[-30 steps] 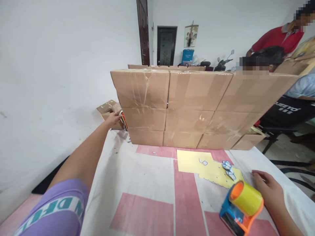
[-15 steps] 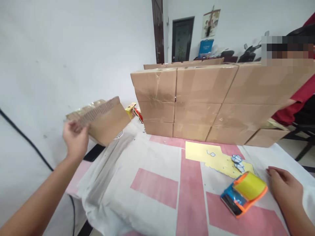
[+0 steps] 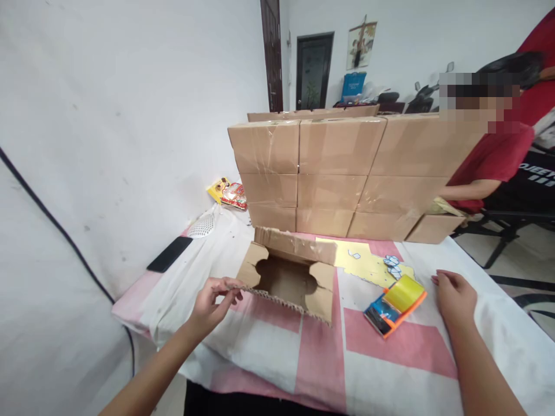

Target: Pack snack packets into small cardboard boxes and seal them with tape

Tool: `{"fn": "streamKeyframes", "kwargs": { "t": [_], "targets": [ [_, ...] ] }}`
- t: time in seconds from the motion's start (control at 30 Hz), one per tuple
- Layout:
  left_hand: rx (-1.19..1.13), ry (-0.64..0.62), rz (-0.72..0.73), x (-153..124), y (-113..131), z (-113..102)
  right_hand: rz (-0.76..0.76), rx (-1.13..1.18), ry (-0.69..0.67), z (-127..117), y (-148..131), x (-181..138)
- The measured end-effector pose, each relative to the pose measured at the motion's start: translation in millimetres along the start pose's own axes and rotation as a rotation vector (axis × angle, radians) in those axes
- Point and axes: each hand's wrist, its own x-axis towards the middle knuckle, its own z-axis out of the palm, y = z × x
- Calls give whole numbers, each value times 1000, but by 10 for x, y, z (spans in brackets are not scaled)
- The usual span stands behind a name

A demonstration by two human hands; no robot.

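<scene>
My left hand [image 3: 215, 305] pinches the near flap edge of a small open cardboard box [image 3: 288, 280]. The box stands on the cloth with its top facing up, and its brown inside and notched side flaps show. At right, my right hand [image 3: 456, 297] lies on the cloth, fingers loosely curled together with nothing seen in them. Just left of it is a tape dispenser [image 3: 395, 306] with an orange frame and a yellow roll. Behind the dispenser lies a yellow paper sheet [image 3: 362, 263] with small blue-edged cut-outs [image 3: 392, 267] on it.
A wall of taped cardboard boxes [image 3: 333, 173] spans the table's back. Along the left lie a black phone [image 3: 170, 254], a white perforated item [image 3: 202, 226] and snack packets [image 3: 234, 195]. A person in red [image 3: 498, 159] is behind the boxes at right.
My left hand has brought the cardboard box from beside the wall to the table's middle, turning its opening upward. The phone is now uncovered. My right hand stays beside the tape dispenser.
</scene>
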Motion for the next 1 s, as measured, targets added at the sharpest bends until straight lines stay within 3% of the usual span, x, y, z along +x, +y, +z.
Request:
{"fn": "streamKeyframes", "kwargs": {
  "t": [0.13,0.3,0.5,0.67,0.77,0.83,0.9,1.0],
  "targets": [
    [205,-44,117,62,43,1,-13,12,-7,9,37,12],
    [265,-308,330,248,116,-51,-49,19,-18,38,77,-10],
    [236,-308,383,332,67,-52,-108,41,-45,18,30,-92],
    [211,-348,443,358,-66,-4,-254,120,-42,-56,-187,-233],
    [215,-357,441,351,-201,-9,-395,163,-70,-174,-535,-493],
    [259,-380,467,382,-281,-55,-534,175,-178,-258,-889,-819],
    [327,-446,503,484,-312,-109,-803,158,-455,-296,-1294,-1232],
    [385,-658,500,755,-228,-109,-1118,44,-821,-201,-1834,-1803]
  ]
}}
